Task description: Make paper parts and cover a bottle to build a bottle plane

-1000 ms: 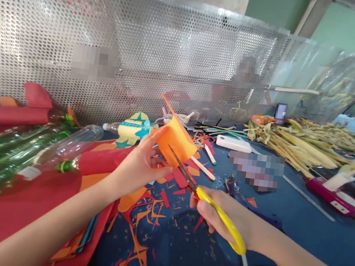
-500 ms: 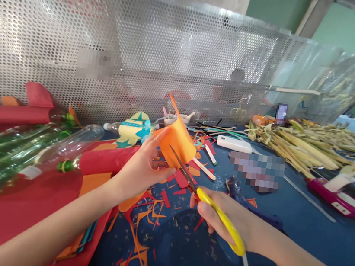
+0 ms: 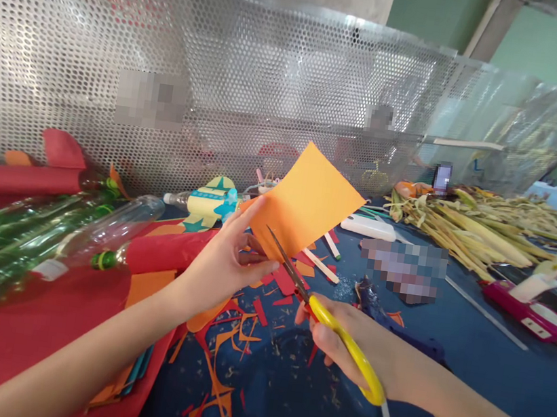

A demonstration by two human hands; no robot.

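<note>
My left hand [image 3: 229,250] pinches a sheet of orange paper [image 3: 315,203] near its lower left edge, fingers behind and thumb in front. The sheet stands up, spread fairly flat. My right hand [image 3: 348,337] is closed round the yellow handles of a pair of scissors [image 3: 299,285]. Their dark blades lie across the paper's lower corner beside my left thumb; whether they are cutting into it I cannot tell. Below the hands, orange and red paper scraps [image 3: 224,365] are strewn over the dark blue table.
Clear and green plastic bottles [image 3: 47,246] and large red paper [image 3: 33,354] lie left. A paper-wrapped bottle [image 3: 207,202] sits behind my left hand. To the right are a blue glue gun [image 3: 396,326], a magenta power strip [image 3: 526,309] and dried husks [image 3: 481,228]. A perforated screen [image 3: 275,78] stands behind.
The orange paper was curled over and has opened out, its free end swinging up and to the right. Both hands and the scissors have stayed nearly in place.
</note>
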